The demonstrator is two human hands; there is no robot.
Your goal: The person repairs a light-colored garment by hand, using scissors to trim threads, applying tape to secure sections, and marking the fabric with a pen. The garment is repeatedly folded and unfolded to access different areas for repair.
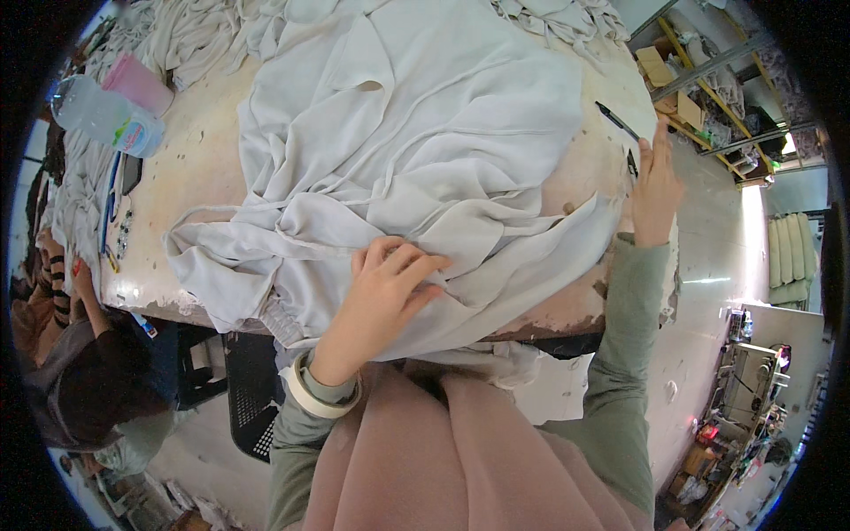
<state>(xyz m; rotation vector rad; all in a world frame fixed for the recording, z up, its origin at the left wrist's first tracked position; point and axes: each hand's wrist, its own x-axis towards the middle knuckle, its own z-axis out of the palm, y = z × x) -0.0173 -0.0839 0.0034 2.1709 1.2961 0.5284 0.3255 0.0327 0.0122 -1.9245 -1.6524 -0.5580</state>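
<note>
A pale grey garment (478,106) with long ties and a gathered, elastic-looking edge lies in loose folds over the table. On its near part rests my left hand (381,296), palm down; its fingers are bent but apart, with thumb and forefinger separated. No gripped fold shows there. My right hand (657,190) is off the cloth at the table's right edge, fingers stretched out. Next to those fingers lie a black pen (617,120) and a small dark tool (632,163), partly hidden by the hand, whose kind I cannot make out.
A water bottle (106,117) and a pink cup (138,84) stand at the far left of the worn table (195,150). More pale cloth (199,35) is heaped at the back. Another person (88,372) sits at the left. Shelves (699,88) rise beyond the right edge.
</note>
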